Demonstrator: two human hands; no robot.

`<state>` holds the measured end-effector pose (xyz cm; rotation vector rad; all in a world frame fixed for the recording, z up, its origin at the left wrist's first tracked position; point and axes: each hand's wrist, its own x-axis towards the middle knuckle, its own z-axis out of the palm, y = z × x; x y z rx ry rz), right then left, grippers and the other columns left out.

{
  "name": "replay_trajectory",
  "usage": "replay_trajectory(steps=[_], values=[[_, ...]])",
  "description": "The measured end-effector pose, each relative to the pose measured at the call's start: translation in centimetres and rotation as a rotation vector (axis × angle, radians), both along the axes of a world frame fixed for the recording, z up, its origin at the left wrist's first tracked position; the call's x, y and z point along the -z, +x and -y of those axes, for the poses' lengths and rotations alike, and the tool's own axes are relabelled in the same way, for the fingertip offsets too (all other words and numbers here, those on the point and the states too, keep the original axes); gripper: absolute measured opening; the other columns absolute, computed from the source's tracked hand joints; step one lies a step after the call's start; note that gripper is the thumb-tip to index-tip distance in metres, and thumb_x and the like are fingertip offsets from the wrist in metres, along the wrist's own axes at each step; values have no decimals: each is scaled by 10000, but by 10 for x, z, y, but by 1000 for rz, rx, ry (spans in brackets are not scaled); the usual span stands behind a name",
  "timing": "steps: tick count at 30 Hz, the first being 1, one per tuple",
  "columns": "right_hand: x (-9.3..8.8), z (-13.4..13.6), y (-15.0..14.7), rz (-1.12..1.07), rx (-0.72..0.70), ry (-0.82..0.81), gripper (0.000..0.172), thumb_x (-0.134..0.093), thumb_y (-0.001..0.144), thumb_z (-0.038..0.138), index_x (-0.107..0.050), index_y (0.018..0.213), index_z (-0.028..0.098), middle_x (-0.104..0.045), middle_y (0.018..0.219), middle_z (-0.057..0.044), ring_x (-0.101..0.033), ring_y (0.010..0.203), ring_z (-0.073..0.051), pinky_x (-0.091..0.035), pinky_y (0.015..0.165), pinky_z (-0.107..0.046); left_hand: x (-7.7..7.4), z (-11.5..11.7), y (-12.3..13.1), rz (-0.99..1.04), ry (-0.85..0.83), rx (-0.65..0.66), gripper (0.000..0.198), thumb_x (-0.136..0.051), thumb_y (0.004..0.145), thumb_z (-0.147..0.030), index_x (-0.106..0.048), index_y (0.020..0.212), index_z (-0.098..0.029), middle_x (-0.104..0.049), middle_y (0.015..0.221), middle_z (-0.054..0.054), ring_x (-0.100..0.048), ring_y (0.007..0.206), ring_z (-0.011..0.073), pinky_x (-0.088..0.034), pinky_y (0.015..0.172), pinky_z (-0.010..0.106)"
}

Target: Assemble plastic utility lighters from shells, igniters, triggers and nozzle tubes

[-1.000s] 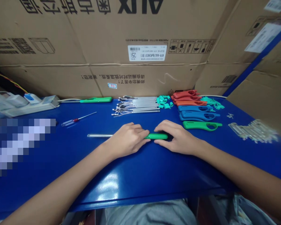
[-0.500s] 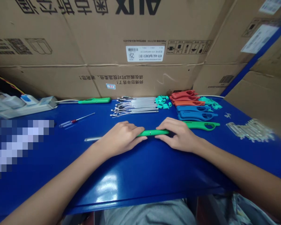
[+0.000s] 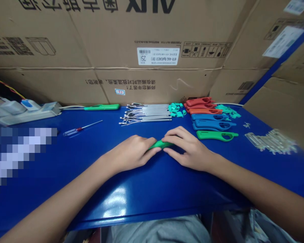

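Note:
Between my two hands is a green long-nosed lighter (image 3: 161, 144), held low over the blue table. My left hand (image 3: 131, 152) is closed round its left part, thumb and fingers pinching it. My right hand (image 3: 190, 148) grips the right end with its fingertips. Only a short middle stretch of the green body shows; the metal tube is hidden now. Just right of my right hand lies a green lighter handle (image 3: 210, 135). Behind it are blue handles (image 3: 212, 125) and red and orange handles (image 3: 199, 102).
Metal tubes with wires (image 3: 154, 113) and teal plastic pieces (image 3: 176, 109) lie at the back. A screwdriver (image 3: 78, 129), a power strip (image 3: 40, 114) and another green lighter (image 3: 103, 107) are at left. Clear plastic parts (image 3: 271, 141) lie right. A cardboard box (image 3: 103, 50) stands behind.
The lighter has turned in my hands, and its metal tube no longer shows past my left wrist. My right hand has shifted slightly left, closer to my left hand.

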<state>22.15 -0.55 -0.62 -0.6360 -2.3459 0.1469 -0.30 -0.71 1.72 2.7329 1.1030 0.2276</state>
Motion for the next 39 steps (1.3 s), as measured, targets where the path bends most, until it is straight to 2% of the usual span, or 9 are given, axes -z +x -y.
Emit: replay_trajectory(steps=[5, 9, 12, 16, 18, 22, 24, 29, 39], values=[[-2, 4, -2, -14, 12, 17, 255, -610, 867, 164, -620, 1116, 107, -639, 1005, -136, -569, 923, -226, -529, 808, -386, -6, 3, 0, 174, -322, -47, 364, -385, 1006, -443, -529, 798, -181, -549, 613, -29, -509, 551, 122, -312, 542, 245], [-3, 7, -3, -34, 6, -17, 242, -608, 843, 166, -611, 1080, 116, -650, 924, -112, -565, 855, -221, -525, 754, -386, -10, 5, 0, 228, -540, -55, 325, -382, 1000, -424, -530, 844, -181, -543, 595, -42, -510, 544, 114, -352, 546, 233], [-2, 9, -5, -27, 99, -44, 225, -615, 830, 198, -606, 1047, 142, -641, 962, -112, -564, 887, -242, -514, 792, -441, -9, 6, 2, 249, -621, -77, 321, -367, 999, -425, -533, 866, -184, -533, 608, -42, -514, 555, 115, -369, 549, 232], [1, 10, -10, -100, 317, -151, 323, -637, 812, 262, -547, 1104, 160, -581, 1112, -145, -550, 1051, -305, -478, 908, -535, -6, 10, 8, 277, -491, -156, 295, -371, 998, -402, -548, 885, -194, -578, 713, -22, -511, 598, 118, -365, 587, 247], [3, 10, -14, -233, 362, -337, 484, -644, 805, 286, -440, 1233, 187, -562, 1108, -127, -580, 1041, -293, -520, 867, -510, -6, 14, 13, 286, -393, -218, 277, -372, 996, -391, -545, 895, -200, -582, 731, -14, -509, 617, 130, -349, 589, 257], [1, 10, -25, -610, 163, -885, 691, -630, 796, 299, -200, 1337, 309, -545, 895, 8, -632, 664, -171, -557, 511, -328, -11, 22, 23, 309, -302, -276, 227, -369, 992, -336, -548, 941, -206, -583, 727, -12, -498, 588, 132, -318, 572, 262], [-2, 11, -30, -735, 80, -1006, 761, -645, 764, 279, -155, 1344, 337, -535, 837, 50, -611, 556, -137, -539, 451, -291, -13, 24, 27, 318, -297, -285, 228, -367, 990, -318, -557, 940, -201, -596, 732, -8, -495, 569, 127, -319, 573, 260], [-4, 11, -37, -841, 61, -1088, 794, -622, 702, 210, -164, 1341, 316, -520, 704, 109, -546, 416, -88, -457, 378, -209, -10, 23, 30, 289, -272, -303, 220, -368, 982, -293, -550, 912, -190, -590, 692, 1, -500, 542, 132, -304, 552, 259], [1, 5, -42, -964, 146, -1156, 750, -601, 639, 182, -287, 1310, 296, -503, 595, 150, -429, 389, -45, -335, 375, -152, -6, 22, 37, 122, -193, -363, 229, -348, 982, -292, -520, 875, -185, -619, 693, 53, -606, 607, 205, -280, 522, 281]])
